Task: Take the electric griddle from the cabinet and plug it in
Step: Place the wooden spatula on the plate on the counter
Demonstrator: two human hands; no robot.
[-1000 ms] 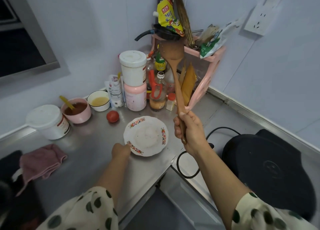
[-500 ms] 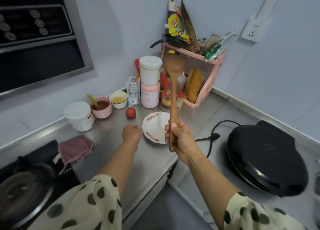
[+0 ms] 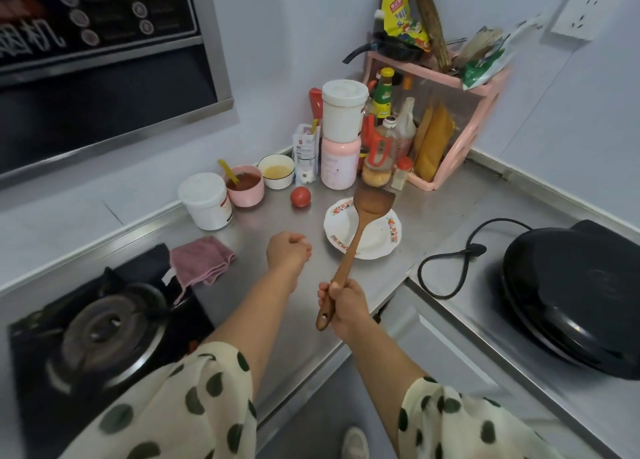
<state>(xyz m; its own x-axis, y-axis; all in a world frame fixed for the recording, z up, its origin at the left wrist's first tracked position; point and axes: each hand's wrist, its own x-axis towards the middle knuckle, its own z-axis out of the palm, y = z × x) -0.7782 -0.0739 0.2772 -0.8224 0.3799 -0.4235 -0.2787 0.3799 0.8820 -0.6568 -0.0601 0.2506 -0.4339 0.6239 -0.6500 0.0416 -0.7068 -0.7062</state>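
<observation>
**Corner Surface: Griddle Closed, Cord Unconnected**

On the steel surface (image 3: 263,306), the black electric griddle (image 3: 575,299) sits at the far right with its lid down. Its power cord (image 3: 446,261) lies coiled on the surface to its left, well apart from the wall socket (image 3: 575,12) above. A gas burner (image 3: 100,323) occupies the left end. The floral plate (image 3: 377,240) sits near centre. The right hand (image 3: 346,306) grasps a wooden spatula (image 3: 360,230), blade over the plate. The left hand (image 3: 287,251) is clenched, holding nothing visible.
</observation>
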